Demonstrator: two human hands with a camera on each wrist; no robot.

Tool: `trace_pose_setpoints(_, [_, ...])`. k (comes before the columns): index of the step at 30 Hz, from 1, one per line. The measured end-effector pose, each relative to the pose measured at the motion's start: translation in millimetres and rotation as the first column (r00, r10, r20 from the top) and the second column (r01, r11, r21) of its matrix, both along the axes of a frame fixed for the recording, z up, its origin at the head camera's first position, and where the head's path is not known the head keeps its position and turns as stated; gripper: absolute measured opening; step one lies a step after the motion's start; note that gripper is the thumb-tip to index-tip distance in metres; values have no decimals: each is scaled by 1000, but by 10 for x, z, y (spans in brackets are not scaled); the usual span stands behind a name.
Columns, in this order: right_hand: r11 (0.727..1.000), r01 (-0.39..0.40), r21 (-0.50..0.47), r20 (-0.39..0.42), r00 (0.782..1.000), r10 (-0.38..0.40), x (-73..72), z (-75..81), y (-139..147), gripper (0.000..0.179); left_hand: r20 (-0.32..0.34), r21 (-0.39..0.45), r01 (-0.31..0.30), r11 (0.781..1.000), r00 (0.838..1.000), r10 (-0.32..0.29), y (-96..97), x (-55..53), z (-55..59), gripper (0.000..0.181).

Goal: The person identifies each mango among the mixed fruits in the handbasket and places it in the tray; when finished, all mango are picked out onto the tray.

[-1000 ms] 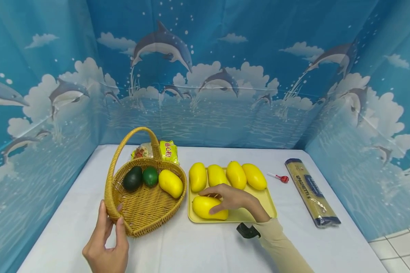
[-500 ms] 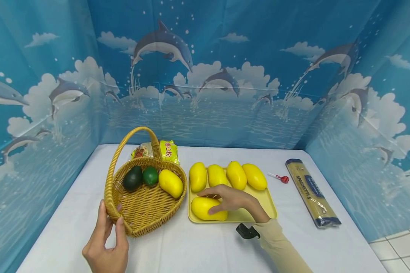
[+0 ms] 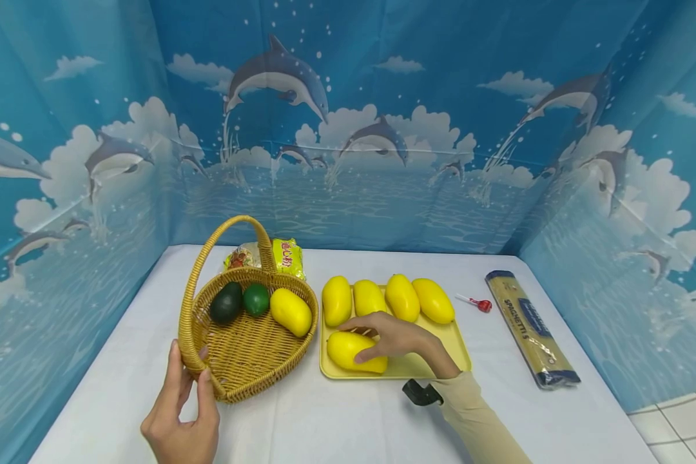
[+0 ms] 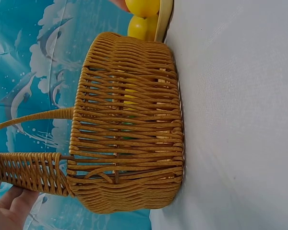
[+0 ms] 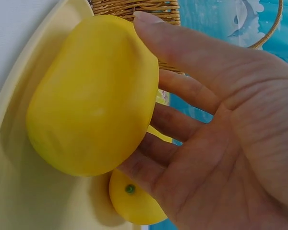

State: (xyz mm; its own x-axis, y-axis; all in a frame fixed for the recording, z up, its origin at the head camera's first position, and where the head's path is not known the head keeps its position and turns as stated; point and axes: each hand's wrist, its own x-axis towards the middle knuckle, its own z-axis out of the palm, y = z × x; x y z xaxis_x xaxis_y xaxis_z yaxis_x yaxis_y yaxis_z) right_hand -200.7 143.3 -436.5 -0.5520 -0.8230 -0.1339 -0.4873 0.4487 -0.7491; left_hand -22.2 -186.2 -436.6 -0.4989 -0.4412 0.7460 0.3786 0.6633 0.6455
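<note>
My left hand (image 3: 190,362) pinches the near rim of a wicker basket (image 3: 249,351) between thumb and fingers; the left wrist view shows those fingers (image 4: 12,211) on the rim by the handle base of the basket (image 4: 129,124). Inside the basket lie a dark avocado (image 3: 226,303), a green lime (image 3: 256,299) and a yellow mango (image 3: 290,312). My right hand (image 3: 354,341) wraps around another yellow mango (image 3: 348,353) lying at the front of a pale yellow tray (image 3: 458,351). In the right wrist view, the thumb and fingers of that hand (image 5: 137,93) cup this mango (image 5: 86,105).
Several more mangoes (image 3: 403,298) line the back of the tray. A red lollipop (image 3: 477,302) and a spaghetti pack (image 3: 530,328) lie to the right. A snack packet (image 3: 287,254) sits behind the basket. Blue dolphin backdrop walls close in three sides of the white table (image 3: 325,419).
</note>
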Motion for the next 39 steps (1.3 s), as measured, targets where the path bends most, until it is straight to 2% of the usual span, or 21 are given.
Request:
trace_pose_setpoints(3, [1000,2,-4,3,1000,-2,-3,7,0,60,0,-3,-3,1000,1000,3,13,8,21,91])
trace_pose_setpoints(9, [1000,21,1,21,1000,-21,-8,26,-4,60,11,-8,-12,1000,1000,12,-8,5,-17,91])
trace_pose_setpoints(16, [1000,18,-25,36,999,-17,-19,24,8,60,7,-9,-1,1000,1000,1,6,15,24,91])
trace_pose_setpoints(21, [997,22,-73,13,1000,-21,-20,43,15,60,7,-9,2,1000,1000,-2,-30,-6,-52,91])
trace_pose_setpoints(26, [991,29,-132,-49,998,-36,7,233,24,58,28,-2,4,1000,1000,-4,-58,-6,-113,91])
trace_pose_setpoints(33, [961,20,-274,41,999,-10,-11,630,-107,52,47,-6,4,1000,999,-3,-70,5,-107,91])
trace_pose_setpoints(39, [958,-37,-285,50,997,54,-99,850,-417,51,22,-6,9,1000,1000,-9,-63,-15,-114,91])
